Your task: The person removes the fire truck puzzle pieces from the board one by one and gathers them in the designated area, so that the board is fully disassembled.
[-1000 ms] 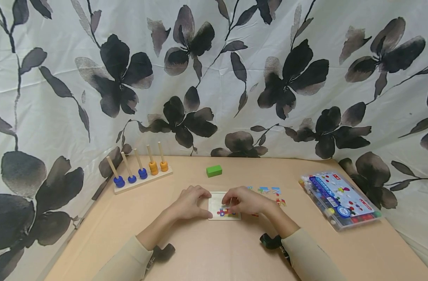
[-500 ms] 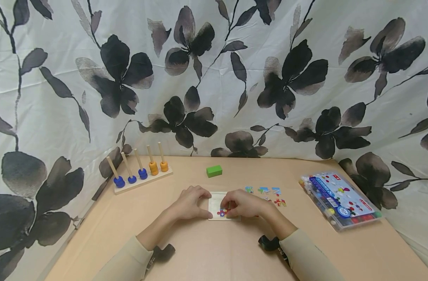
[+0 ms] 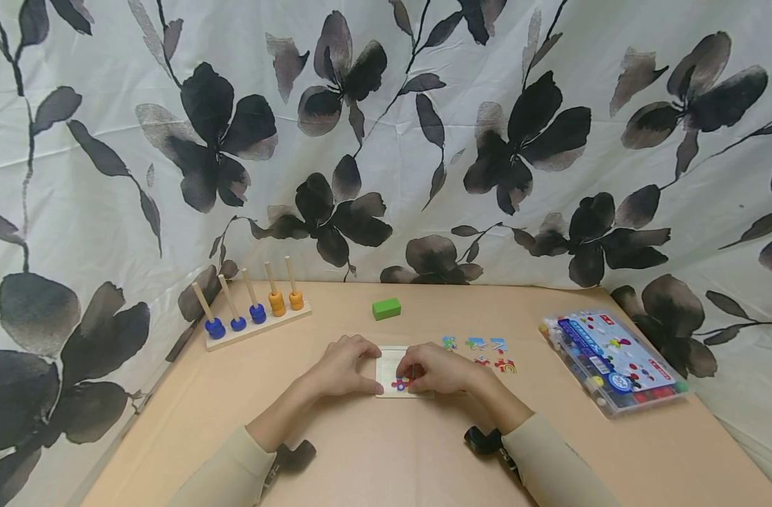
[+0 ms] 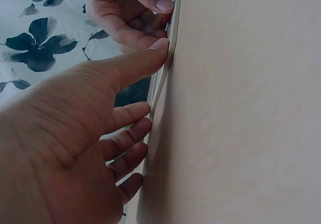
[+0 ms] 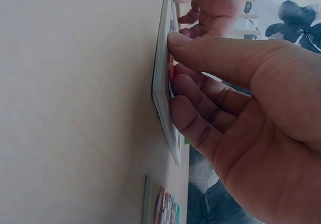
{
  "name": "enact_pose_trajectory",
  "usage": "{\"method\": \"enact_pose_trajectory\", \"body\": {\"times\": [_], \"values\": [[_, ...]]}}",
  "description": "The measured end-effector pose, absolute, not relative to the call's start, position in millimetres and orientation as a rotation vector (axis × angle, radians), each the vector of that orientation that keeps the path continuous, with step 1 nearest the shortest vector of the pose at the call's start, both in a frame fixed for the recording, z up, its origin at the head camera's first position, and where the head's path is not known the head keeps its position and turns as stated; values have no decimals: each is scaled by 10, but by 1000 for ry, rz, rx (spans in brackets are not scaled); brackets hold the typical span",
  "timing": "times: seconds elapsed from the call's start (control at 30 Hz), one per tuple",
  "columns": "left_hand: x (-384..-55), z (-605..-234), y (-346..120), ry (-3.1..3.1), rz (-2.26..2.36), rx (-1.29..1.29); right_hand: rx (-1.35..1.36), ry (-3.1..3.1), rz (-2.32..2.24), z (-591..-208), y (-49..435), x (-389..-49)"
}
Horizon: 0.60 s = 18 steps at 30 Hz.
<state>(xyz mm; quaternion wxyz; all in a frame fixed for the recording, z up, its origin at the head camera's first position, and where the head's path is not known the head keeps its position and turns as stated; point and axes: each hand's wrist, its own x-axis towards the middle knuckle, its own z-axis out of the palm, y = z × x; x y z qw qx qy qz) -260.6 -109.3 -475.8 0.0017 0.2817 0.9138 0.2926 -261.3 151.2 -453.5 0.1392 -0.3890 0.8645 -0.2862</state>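
Observation:
A small white puzzle tray (image 3: 389, 359) lies on the table between both hands in the head view. Colourful puzzle pieces (image 3: 400, 384) sit along its near part, partly covered by fingers. My left hand (image 3: 344, 366) touches the tray's left edge, thumb near the front corner and fingertips farther back; in the left wrist view the left hand (image 4: 85, 113) has its fingers loosely spread along that edge. My right hand (image 3: 446, 367) reaches over the tray's right side. Thumb and curled fingers of the right hand (image 5: 241, 88) pinch a reddish puzzle piece (image 5: 171, 72) against the tray, mostly hidden.
Several loose puzzle pieces (image 3: 505, 365) lie right of the tray. Behind it stands a green block (image 3: 386, 308). A peg stand (image 3: 275, 320) with blue and orange rings is at the back left. A clear plastic case (image 3: 614, 359) lies at the right. A floral curtain (image 3: 437, 141) hangs behind the table.
My right hand has lowered slightly and moved a little left over the tray, covering more of the pieces there and uncovering loose ones behind it. The left hand has stayed put.

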Motion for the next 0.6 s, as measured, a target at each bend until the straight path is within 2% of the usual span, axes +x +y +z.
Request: {"method": "enact_pose_trajectory", "body": {"times": [0.6], "values": [[-2608,-4757,-1095,2855,931,876,-1091,2501,-825,-4546,1489,-2605]]}}
